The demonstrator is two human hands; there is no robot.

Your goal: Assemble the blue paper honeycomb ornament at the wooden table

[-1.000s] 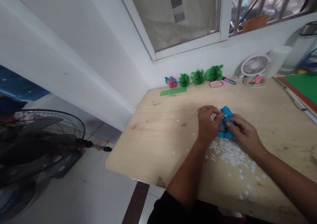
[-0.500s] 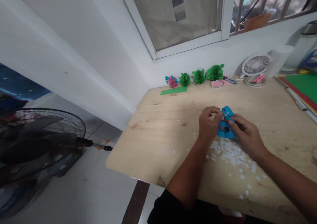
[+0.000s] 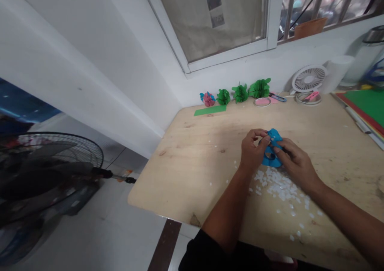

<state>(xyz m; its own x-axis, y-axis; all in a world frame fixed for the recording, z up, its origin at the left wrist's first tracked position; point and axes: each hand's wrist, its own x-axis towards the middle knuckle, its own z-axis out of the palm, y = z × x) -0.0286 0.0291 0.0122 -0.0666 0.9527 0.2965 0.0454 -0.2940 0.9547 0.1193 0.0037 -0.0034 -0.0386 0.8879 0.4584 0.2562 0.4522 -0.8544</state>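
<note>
Between my two hands, above the wooden table, is a blue paper craft piece with a rounded top and a ring-like lower part. My right hand grips it from the right, thumb on its front. My left hand is closed in a pinch at its left edge; whether a small bit sits between those fingertips I cannot make out. Just below the piece, many small white paper bits lie scattered on the tabletop.
Along the wall stand a pink-and-blue paper figure and several green ones, with a green paper strip in front. Farther right are a blue cutter, tape rolls, a small white fan and coloured sheets. A floor fan stands left.
The blue paper piece has shifted slightly left and turned a little in my hands. My right hand has moved slightly left with it; my left hand stays nearly still.
</note>
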